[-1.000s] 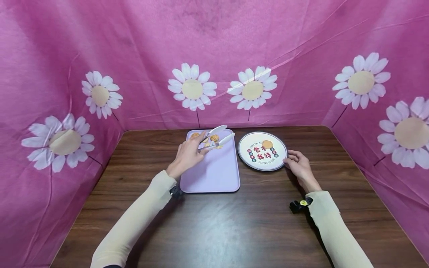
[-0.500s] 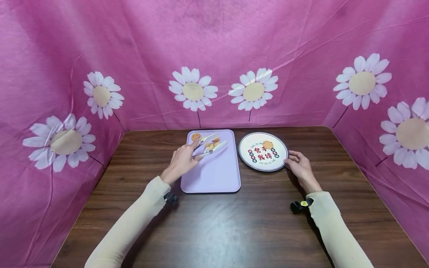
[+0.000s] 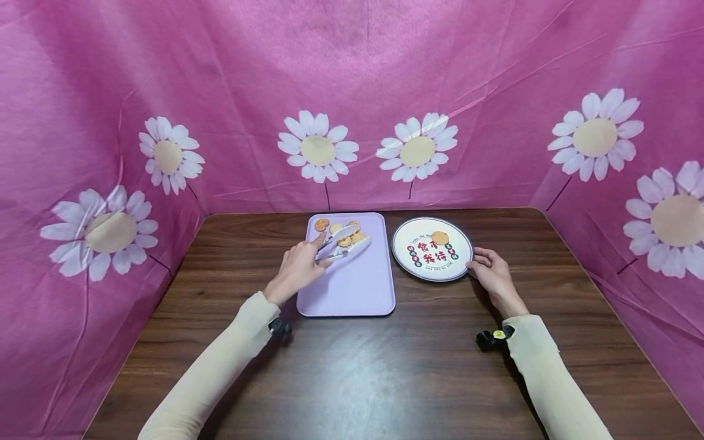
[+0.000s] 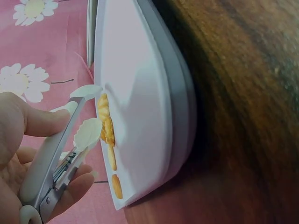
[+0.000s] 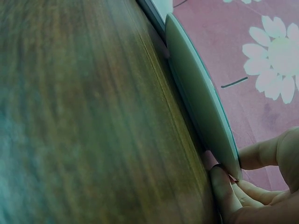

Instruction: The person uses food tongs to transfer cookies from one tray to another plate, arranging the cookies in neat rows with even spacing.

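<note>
Currently, the left hand grips white-and-silver tongs close by golden-brown cookies on a lilac rectangular tray, though contact is hard to judge. The right hand pinches the edge of a round white printed plate bearing one flat tan cookie.

We see the left hand holding white-tipped metal tongs, which point toward two o'clock above a lilac rectangular tray. Round golden cookies lie toward the tray's twelve o'clock edge; we cannot tell whether the tips touch any. At three o'clock from the tray, the right hand pinches a round white plate with red lettering by its four o'clock rim. We spot one flat golden biscuit toward the plate's one o'clock.
</note>
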Demonstrator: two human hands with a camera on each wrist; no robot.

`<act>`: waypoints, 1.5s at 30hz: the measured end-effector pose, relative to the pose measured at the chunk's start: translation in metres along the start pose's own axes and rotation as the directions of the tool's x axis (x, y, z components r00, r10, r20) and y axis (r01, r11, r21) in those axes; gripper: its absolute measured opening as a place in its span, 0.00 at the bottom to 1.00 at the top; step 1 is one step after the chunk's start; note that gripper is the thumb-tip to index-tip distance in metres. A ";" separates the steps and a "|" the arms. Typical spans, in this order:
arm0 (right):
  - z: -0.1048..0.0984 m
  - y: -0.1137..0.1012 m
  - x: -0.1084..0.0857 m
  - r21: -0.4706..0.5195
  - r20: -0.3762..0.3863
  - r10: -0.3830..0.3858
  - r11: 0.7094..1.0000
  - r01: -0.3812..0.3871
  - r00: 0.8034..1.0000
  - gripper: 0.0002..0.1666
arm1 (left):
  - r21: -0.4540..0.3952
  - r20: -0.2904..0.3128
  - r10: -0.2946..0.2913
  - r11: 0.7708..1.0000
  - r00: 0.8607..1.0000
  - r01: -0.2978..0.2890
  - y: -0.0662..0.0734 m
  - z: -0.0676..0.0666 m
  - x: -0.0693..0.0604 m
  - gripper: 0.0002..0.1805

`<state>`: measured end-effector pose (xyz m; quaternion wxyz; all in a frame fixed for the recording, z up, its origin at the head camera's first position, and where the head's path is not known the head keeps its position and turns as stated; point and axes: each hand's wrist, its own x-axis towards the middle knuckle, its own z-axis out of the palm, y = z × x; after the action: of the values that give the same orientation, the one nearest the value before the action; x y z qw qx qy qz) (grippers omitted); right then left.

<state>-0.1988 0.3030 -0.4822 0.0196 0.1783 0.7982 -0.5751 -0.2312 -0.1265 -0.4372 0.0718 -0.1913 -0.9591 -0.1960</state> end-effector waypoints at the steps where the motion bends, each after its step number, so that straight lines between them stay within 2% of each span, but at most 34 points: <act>1: 0.000 0.000 0.000 0.002 -0.001 0.001 1.000 -0.001 1.000 0.35 | 0.000 -0.003 0.003 1.000 1.000 -0.003 0.000 0.000 0.000 0.39; 20: -0.001 0.001 0.001 -0.013 0.008 -0.007 1.000 0.007 1.000 0.35 | -0.013 0.008 0.035 0.999 0.999 -0.035 0.008 0.006 -0.003 0.36; 26: 0.001 0.002 0.000 0.008 0.007 -0.010 1.000 0.010 1.000 0.35 | -0.017 0.009 0.013 1.000 1.000 -0.013 0.007 0.007 -0.005 0.37; 33: -0.001 0.001 0.001 -0.017 0.004 -0.001 1.000 0.001 1.000 0.36 | -0.008 0.022 0.006 1.000 1.000 -0.006 0.005 0.007 -0.007 0.38; 45: -0.001 0.004 0.004 -0.006 0.000 -0.006 1.000 0.006 1.000 0.35 | 0.030 0.035 0.042 0.999 0.999 -0.043 0.008 0.004 -0.006 0.37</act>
<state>-0.2007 0.3057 -0.4864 0.0184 0.1757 0.8003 -0.5729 -0.2227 -0.1199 -0.4391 0.0624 -0.2138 -0.9588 -0.1761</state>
